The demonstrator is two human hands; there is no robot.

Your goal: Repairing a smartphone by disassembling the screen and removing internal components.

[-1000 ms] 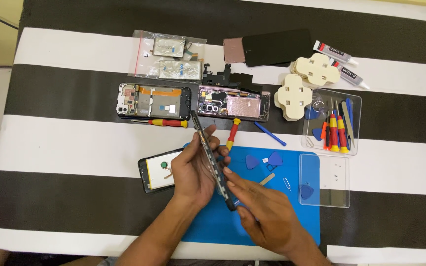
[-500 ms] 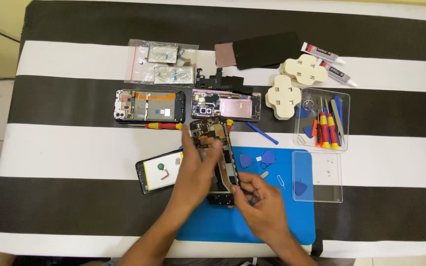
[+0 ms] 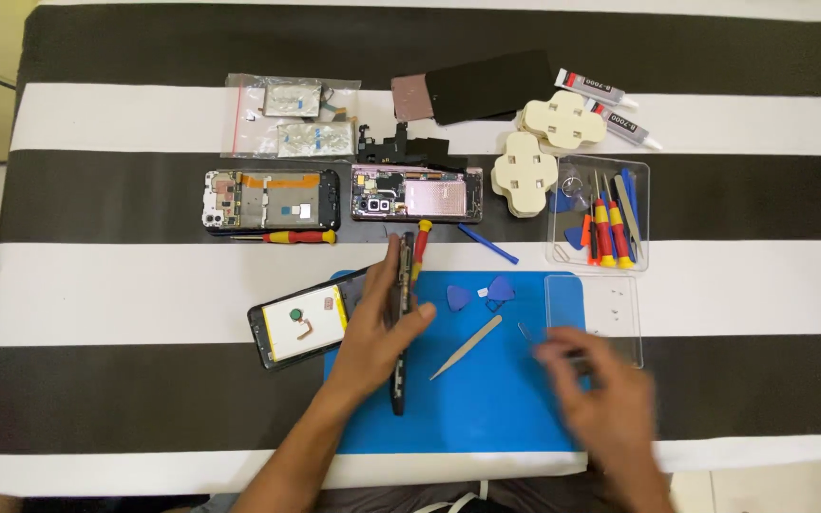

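Note:
My left hand (image 3: 374, 328) grips a dismantled phone frame (image 3: 399, 370), held on its edge over the blue work mat (image 3: 486, 408). My right hand (image 3: 601, 394) is blurred, off to the right above the mat's right edge, fingers spread and holding nothing that I can make out. Metal tweezers (image 3: 466, 348) lie on the mat between the two hands. Two blue picks (image 3: 480, 294) rest near the mat's top edge. An opened phone back (image 3: 298, 325) lies left of my left hand.
Two more opened phones (image 3: 273, 199) (image 3: 417, 194) lie on the striped table (image 3: 125, 285) beyond the mat, with a red-yellow screwdriver (image 3: 292, 237). A clear tool tray (image 3: 602, 217), a clear lid (image 3: 597, 302), white round holders (image 3: 525, 174), glue tubes (image 3: 602, 99) and parts bags (image 3: 287, 122) sit further back.
My right hand let go of the phone frame and moved right, away from it. The left hand turned the frame onto its edge. Tweezers now lie exposed on the mat.

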